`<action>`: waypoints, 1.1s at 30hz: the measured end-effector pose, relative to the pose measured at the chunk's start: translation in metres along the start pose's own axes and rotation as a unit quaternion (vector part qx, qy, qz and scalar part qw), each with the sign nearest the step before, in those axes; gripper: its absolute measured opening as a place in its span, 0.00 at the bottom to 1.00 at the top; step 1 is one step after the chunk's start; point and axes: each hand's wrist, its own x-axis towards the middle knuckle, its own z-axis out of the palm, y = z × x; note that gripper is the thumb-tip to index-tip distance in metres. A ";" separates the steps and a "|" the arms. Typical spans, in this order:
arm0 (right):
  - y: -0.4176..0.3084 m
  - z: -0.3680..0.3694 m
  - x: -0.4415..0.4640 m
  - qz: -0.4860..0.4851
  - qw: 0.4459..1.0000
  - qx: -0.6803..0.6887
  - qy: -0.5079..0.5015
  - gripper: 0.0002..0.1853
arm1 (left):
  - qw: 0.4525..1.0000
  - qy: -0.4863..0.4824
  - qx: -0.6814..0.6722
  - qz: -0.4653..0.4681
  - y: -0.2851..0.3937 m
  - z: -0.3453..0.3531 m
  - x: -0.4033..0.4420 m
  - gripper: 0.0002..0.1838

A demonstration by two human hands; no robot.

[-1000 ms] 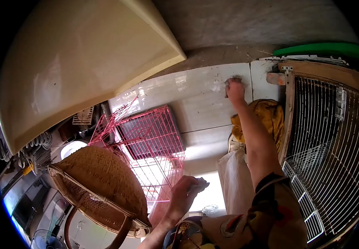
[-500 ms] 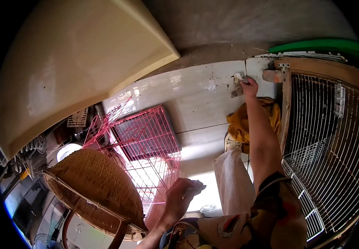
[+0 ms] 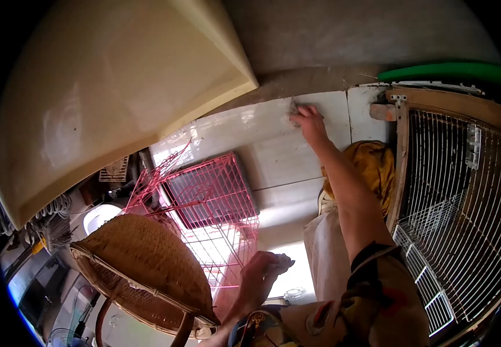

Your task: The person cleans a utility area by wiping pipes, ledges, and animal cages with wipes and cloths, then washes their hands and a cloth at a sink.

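My right hand point(image 3: 313, 124) reaches up and presses a crumpled greyish wad point(image 3: 293, 115), cloth or paper, against the white tiled surface point(image 3: 233, 130). Its fingers are closed on the wad. Lower down, close to my body, my left hand point(image 3: 259, 272) is closed around another crumpled pale wad point(image 3: 286, 263) that pokes out past the fingers. Which material the wads are made of I cannot tell. Beside my left hand stands a pink wire cage point(image 3: 216, 202) with a dark panel.
A woven basket point(image 3: 146, 254) sits at lower left, below a large cream panel point(image 3: 123, 75). To the right are a wood-framed wire cage point(image 3: 453, 214), a mustard-coloured cloth point(image 3: 375, 168) and a pale sack point(image 3: 324, 248). A green edge point(image 3: 447, 72) shows at top right.
My right hand has slid left along the tiles with its wad. The dark smudges where it was are no longer visible. My left hand stays closed; the view has shifted slightly.
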 end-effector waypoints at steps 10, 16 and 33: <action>0.010 -0.039 -0.083 0.002 0.983 -0.162 -0.090 0.24 | 0.999 0.021 -0.017 0.033 0.004 -0.002 -0.007 0.04; -0.016 -0.039 -0.080 0.065 0.974 -0.202 -0.083 0.18 | 0.995 -0.007 0.065 0.079 0.004 -0.007 -0.011 0.04; 0.071 -0.036 -0.086 0.330 0.941 0.049 -0.057 0.19 | 0.996 0.000 -0.070 0.046 -0.023 0.003 -0.011 0.05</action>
